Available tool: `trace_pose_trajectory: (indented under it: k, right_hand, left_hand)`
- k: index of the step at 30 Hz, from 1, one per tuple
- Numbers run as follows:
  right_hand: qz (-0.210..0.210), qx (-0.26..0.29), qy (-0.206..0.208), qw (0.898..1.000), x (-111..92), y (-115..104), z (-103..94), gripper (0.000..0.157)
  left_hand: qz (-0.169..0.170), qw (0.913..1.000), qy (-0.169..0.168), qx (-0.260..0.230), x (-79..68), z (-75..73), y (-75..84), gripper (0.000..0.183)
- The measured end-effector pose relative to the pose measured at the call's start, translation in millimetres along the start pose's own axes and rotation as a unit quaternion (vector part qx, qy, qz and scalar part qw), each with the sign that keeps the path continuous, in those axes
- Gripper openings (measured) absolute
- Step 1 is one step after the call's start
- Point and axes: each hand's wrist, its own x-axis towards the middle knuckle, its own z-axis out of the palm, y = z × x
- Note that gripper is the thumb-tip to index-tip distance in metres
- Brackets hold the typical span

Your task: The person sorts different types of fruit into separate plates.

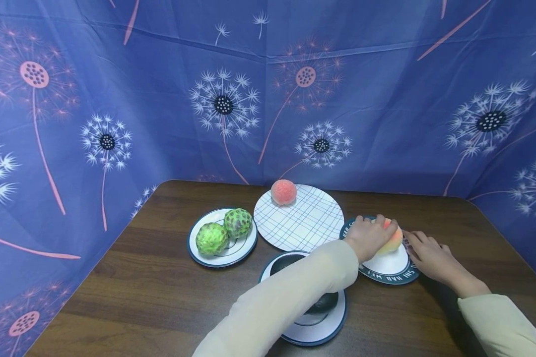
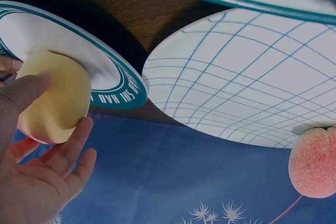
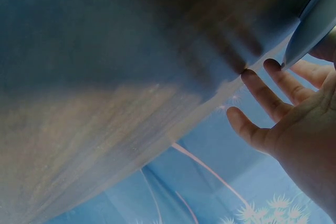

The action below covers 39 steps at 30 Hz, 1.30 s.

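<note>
My left hand (image 1: 369,238) grips a yellow and pink peach (image 2: 59,95), with the thumb on one side and fingers round the other. The peach is over a white plate (image 1: 386,267) with a lettered dark green rim; whether it touches the plate I cannot tell. At that plate's right edge is my right hand (image 1: 435,258), holding the rim. In the right wrist view, the right hand (image 3: 294,114) has its thumb partly hidden behind the plate's edge (image 3: 315,30) and its fingers on the other side.
A white plate with blue grid lines (image 1: 301,228) bears a pink peach (image 1: 283,192). Farther left, a blue-rimmed plate (image 1: 219,263) holds two green bumpy fruits (image 1: 212,238). Under the left sleeve (image 1: 286,297), another plate (image 1: 314,339) carries dark rounded things (image 1: 325,303), partly hidden.
</note>
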Motion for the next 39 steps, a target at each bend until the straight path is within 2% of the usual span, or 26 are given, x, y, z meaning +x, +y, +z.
trace_pose_trajectory:
  k: [7, 14, 21, 30, 39]
  right_hand:
    - [-0.004, 0.000, 0.002, 1.000, 0, 1, -0.2, 0.050]
    - [-0.005, 0.001, 0.004, 1.000, -1, 1, -0.3, 0.048]
    - [0.002, 0.002, 0.002, 1.000, -1, 0, -0.6, 0.049]
    - [0.005, 0.010, 0.001, 1.000, -1, 0, -1.7, 0.051]
    - [-0.003, 0.010, 0.001, 1.000, -1, 1, -0.3, 0.052]
  left_hand:
    - [-0.016, 0.9985, 0.006, 0.053, -0.5, 1.3, 1.7, 0.080]
    - [-0.025, 0.9981, 0.004, 0.056, -4.3, -3.1, -0.3, 0.076]
    - [-0.045, 0.9967, -0.002, 0.068, -10.8, -6.4, -8.8, 0.074]
    - [-0.071, 0.9938, -0.018, 0.083, -21.0, -9.6, -32.8, 0.065]
    - [-0.109, 0.9896, -0.017, 0.093, -29.1, 2.4, -67.7, 0.060]
